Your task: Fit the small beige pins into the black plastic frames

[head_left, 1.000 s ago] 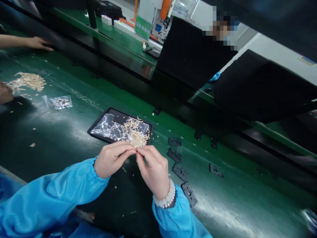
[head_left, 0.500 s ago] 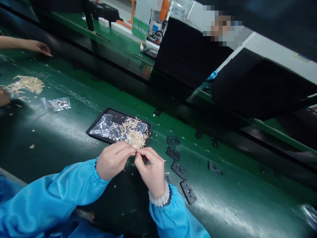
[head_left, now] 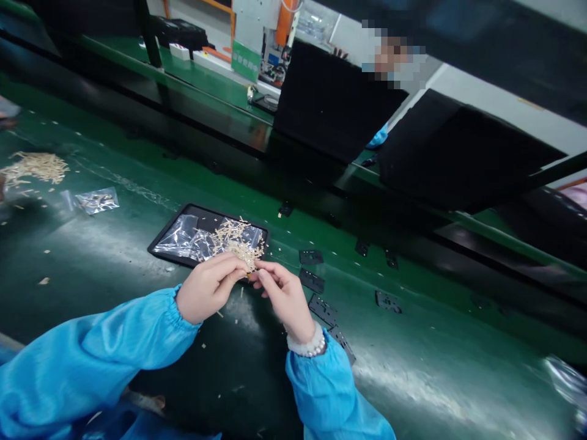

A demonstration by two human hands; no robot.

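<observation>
My left hand [head_left: 207, 292] is closed in a pinch just in front of the black tray [head_left: 155, 249]. Close to its fingertips, my right hand [head_left: 287, 299] pinches too, thumb against fingers. A tiny yellowish bit [head_left: 249, 276] shows between the two hands, too small to name. Behind the fingers, small pale strips [head_left: 232, 231] are heaped in the tray, partly covered by my hands. Clear plastic bags [head_left: 181, 237] lie in the tray on its left side.
Several flat black plates [head_left: 312, 280] lie right of my hands, more farther back. At left are a pile of pale strips [head_left: 39, 168], a filled clear bag [head_left: 97, 200] and another person's blurred hand [head_left: 7, 110]. Dark panels [head_left: 339, 98] stand behind the green bench.
The view has shifted, so most things sit farther left. My right fingers have drawn slightly apart from the left ones, and a yellowish bit now shows. The other person's hand at left has pulled back.
</observation>
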